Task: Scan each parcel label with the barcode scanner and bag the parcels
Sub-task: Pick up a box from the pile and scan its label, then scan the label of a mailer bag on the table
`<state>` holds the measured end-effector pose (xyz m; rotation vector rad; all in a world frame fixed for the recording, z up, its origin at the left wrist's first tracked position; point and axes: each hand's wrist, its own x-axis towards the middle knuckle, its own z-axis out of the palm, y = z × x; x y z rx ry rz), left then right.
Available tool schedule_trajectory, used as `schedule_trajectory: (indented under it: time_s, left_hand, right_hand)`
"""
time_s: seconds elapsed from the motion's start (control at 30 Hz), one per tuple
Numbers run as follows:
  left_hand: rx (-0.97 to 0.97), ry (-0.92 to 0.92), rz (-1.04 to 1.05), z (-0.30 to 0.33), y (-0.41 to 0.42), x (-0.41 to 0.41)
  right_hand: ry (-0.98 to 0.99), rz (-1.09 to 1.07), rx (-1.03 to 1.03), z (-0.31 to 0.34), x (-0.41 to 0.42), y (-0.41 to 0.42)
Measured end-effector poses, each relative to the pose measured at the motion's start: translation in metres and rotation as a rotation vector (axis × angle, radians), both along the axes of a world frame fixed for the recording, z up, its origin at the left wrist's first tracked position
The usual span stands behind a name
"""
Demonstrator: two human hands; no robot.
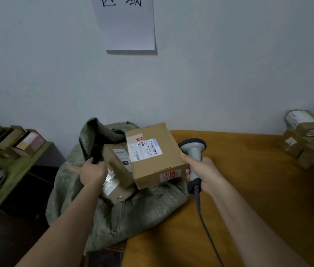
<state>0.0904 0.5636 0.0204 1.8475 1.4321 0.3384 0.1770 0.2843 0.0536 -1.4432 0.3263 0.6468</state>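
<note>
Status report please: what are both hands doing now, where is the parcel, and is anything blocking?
Right hand grips scanner, thumb on labelled parcel over green sack. Left hand open at sack mouth. Other parcels already inside; nothing blocking.

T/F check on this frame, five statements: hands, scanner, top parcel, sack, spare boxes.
1. The right hand grips the barcode scanner. True.
2. The left hand holds a parcel in the air. False: it is at the mouth of the green sack, lifting no parcel.
3. The top parcel shows its label face up. True.
4. The sack holds no parcels. False: several cardboard boxes lie in its opening.
5. The stacked boxes at far right sit on the floor. False: they rest on the orange table.
</note>
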Motion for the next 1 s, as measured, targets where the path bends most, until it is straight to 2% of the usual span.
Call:
schedule_trajectory:
  time_s: [0.1,0.17,0.27,0.37,0.43,0.53,0.63,0.73,0.83,1.0]
  left_hand:
    - [-0.025,0.008,0.020,-0.009,0.026,0.006]
    - [0.096,-0.111,0.056,-0.007,0.034,0.007]
    - [0.324,-0.300,0.000,0.010,0.039,0.009]
    - [0.388,-0.364,-0.109,0.016,0.039,0.007]
    - [0.328,-0.267,-0.300,0.005,0.033,0.004]
    - [0.047,-0.037,-0.667,-0.019,0.012,0.001]
    - [-0.116,0.128,-0.836,-0.039,-0.010,0.003]
    - [-0.005,0.119,-0.789,-0.046,-0.029,0.011]
    - [0.088,0.117,-0.667,-0.041,-0.046,0.024]
    - [0.222,0.212,-0.563,-0.027,-0.077,0.045]
  right_hand:
    - [-0.002,0.062,0.009,-0.010,-0.001,0.025]
    - [-0.016,0.107,-0.002,-0.017,-0.001,0.044]
    - [-0.042,0.114,0.029,-0.029,0.004,0.082]
    - [-0.041,0.065,0.041,-0.046,0.008,0.120]
    - [-0.018,0.003,0.014,-0.060,0.008,0.131]
    - [-0.019,-0.081,-0.093,-0.074,0.008,0.117]
    - [-0.018,-0.160,-0.208,-0.087,0.010,0.084]
    - [0.077,-0.169,-0.247,-0.094,0.012,0.054]
    - [0.172,-0.107,-0.145,-0.089,0.011,0.028]
    - [0.081,-0.121,-0.035,-0.057,0.011,-0.021]
